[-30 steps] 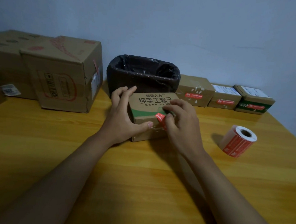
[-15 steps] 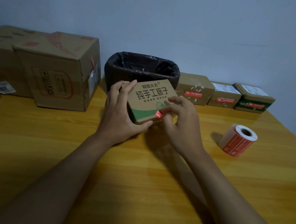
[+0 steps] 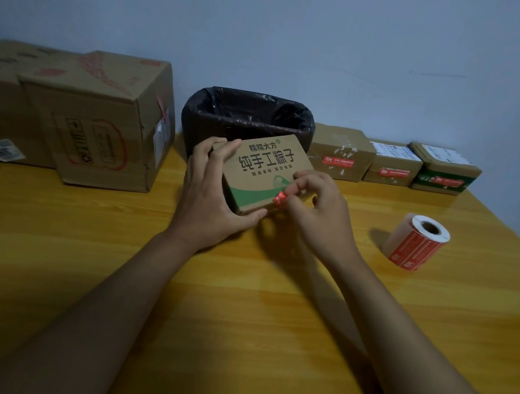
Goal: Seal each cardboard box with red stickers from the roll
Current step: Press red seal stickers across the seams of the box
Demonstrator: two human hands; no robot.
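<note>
A small cardboard box [image 3: 263, 166] with green print and black characters is tilted up off the table, its top face turned toward me. My left hand [image 3: 210, 193] grips its left side, fingers over the top edge and thumb under the near edge. My right hand [image 3: 316, 206] pinches a red sticker [image 3: 279, 198] against the box's near edge; most of the sticker is hidden by my fingers. The sticker roll [image 3: 417, 241] lies on its side on the table to the right, apart from both hands.
A black-lined bin [image 3: 248, 114] stands right behind the held box. Two large cartons [image 3: 99, 120] sit at the back left. Three small boxes with red stickers [image 3: 340, 153] [image 3: 393, 164] [image 3: 444, 170] line the back right. The wooden table [image 3: 245, 317] ends at the right.
The box went from resting on the table to tilted up in my left hand. My right hand stayed at its near edge with the red sticker.
</note>
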